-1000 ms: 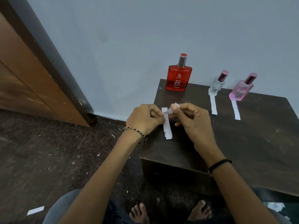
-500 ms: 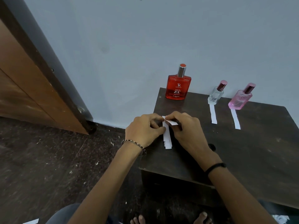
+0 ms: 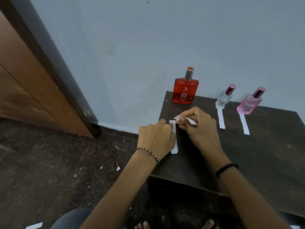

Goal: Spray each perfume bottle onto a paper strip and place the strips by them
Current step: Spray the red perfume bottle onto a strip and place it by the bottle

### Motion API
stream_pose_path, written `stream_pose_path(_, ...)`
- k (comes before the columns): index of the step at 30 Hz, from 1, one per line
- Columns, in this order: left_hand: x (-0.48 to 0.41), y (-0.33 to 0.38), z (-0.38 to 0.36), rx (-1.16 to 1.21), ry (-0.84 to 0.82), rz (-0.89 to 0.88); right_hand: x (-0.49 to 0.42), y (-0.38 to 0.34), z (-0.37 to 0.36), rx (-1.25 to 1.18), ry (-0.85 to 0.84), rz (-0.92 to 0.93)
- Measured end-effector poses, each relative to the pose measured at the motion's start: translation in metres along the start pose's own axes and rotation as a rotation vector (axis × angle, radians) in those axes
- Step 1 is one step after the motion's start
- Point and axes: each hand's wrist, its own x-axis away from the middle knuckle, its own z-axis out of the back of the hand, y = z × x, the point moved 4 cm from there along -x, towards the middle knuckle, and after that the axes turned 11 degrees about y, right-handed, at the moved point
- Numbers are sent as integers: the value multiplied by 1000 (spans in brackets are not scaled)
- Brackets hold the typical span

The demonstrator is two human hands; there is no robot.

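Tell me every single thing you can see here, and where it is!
red perfume bottle: 1, red, back left of table, by wall
clear perfume bottle: 1, clear, pink cap, back middle
pink perfume bottle: 1, pink, back right
placed paper strips: 2, white, one before the clear bottle, one before the pink
strip stack: 1, white, table's left edge
table: 1, dark brown
door: 1, brown, left
left hand: 1, pressing stack
right hand: 1, pinching a loose strip
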Motion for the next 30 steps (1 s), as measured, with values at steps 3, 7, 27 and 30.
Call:
stream_pose_path(3, 1, 3, -3, 5, -8, 18, 2, -2, 9, 3, 40, 22)
stream_pose_path(7, -2, 3, -6, 185, 92, 113, 13, -6, 14, 195, 39, 248)
stream_pose_path(27, -17, -8, -27, 1401, 122, 779, -6, -20, 13, 59, 159, 137)
stream_pose_path(30, -17, -9, -28, 1387, 96, 785, -33, -9, 4, 25, 197, -97)
